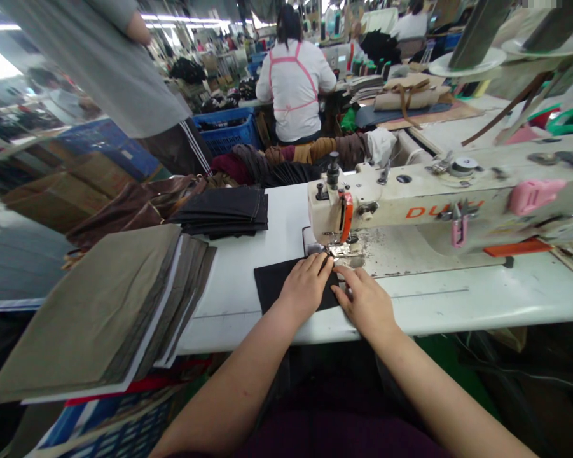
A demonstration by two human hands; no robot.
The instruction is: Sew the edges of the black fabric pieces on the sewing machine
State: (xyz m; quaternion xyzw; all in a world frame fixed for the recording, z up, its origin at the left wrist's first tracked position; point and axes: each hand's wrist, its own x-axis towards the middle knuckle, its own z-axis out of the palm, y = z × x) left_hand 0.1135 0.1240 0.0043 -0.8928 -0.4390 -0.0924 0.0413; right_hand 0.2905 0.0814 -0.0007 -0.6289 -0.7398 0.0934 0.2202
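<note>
A black rectangular fabric piece [273, 284] lies on the white table of a sewing machine [395, 207], its far right part at the presser foot [339, 249]. My left hand [308, 285] rests flat on top of it, fingers stretched toward the needle area. On the fabric's right edge, my right hand [368, 299] touches down with thumb and index finger apart. The needle tip and the fabric's far corner are hidden behind my fingers.
Folded black pieces [226, 213] lie at the back left of the table. A tall stack of olive-grey pieces [95, 305] stands left. Pink thread snips [459, 229] hang on the machine. Ahead, a person in white [293, 89] sits; another in grey [109, 63] stands left.
</note>
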